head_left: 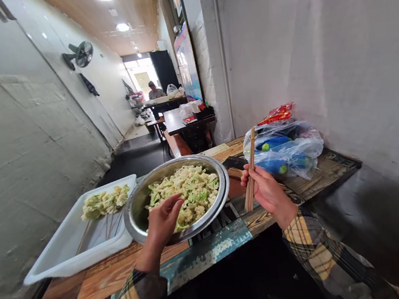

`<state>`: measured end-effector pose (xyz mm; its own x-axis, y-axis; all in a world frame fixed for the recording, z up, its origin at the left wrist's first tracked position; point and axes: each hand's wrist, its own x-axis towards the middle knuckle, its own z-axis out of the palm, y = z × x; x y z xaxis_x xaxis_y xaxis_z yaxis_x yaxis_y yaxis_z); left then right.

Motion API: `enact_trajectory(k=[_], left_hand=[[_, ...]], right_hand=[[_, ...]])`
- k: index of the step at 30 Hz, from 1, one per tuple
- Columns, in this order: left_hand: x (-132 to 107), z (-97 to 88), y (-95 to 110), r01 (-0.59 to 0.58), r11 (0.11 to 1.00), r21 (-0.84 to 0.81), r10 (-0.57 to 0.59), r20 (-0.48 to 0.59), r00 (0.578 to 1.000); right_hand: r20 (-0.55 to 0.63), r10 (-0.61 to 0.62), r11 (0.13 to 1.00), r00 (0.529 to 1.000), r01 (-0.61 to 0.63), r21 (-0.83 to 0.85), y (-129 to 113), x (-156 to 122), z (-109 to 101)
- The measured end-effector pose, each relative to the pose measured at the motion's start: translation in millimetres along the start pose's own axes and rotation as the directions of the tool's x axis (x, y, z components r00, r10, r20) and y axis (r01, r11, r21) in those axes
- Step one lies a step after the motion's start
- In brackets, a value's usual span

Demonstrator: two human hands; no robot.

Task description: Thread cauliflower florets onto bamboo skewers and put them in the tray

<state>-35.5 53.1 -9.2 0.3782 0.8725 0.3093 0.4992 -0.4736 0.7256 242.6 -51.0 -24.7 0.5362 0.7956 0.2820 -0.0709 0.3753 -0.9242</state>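
Note:
My right hand is closed around a bundle of thin wooden skewers, held nearly upright over the table. Over the near left part of a round metal bowl is my left hand, its fingers bent a little and apart, with nothing visible in them. Pale green cauliflower florets fill much of the bowl. At the left, a white plastic tray holds several skewers threaded with cauliflower. More wooden skewers lie on the table behind my right hand, partly hidden by it.
Clear plastic bags with blue and green contents lie at the right of the patterned table, a red packet behind them. Walls stand on both sides. Farther back are another table and a seated person.

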Motion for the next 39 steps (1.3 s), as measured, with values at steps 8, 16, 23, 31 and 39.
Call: enact_trajectory(k=[8,16,23,31,39], left_hand=[[-12.7,-2.6,18.1,-0.124,0.989,-0.079,0.126,0.033,0.991],[-20.1,1.9,13.4,-0.084,0.974,-0.209,0.097,0.055,0.994],[-26.0,7.5,19.1,-0.074,0.976,-0.204,0.082,0.028,0.996],[-32.2,11.7,19.5,-0.188,0.978,-0.093,0.189,0.002,0.982],[-36.6,6.8,22.4,-0.165,0.98,-0.113,0.172,0.06,0.983]], right_hand=[[0.127,0.16,0.759,0.979,-0.204,0.618,-21.1,-6.6,86.1],[0.079,0.08,0.797,0.994,-0.111,0.593,-6.0,-8.3,134.9],[0.112,0.053,0.822,0.992,-0.107,0.559,-2.8,-16.6,140.8],[0.106,0.061,0.866,0.993,-0.105,0.489,-2.5,-27.0,139.3],[-0.215,-0.135,0.919,0.967,0.203,0.338,-9.2,33.4,66.2]])
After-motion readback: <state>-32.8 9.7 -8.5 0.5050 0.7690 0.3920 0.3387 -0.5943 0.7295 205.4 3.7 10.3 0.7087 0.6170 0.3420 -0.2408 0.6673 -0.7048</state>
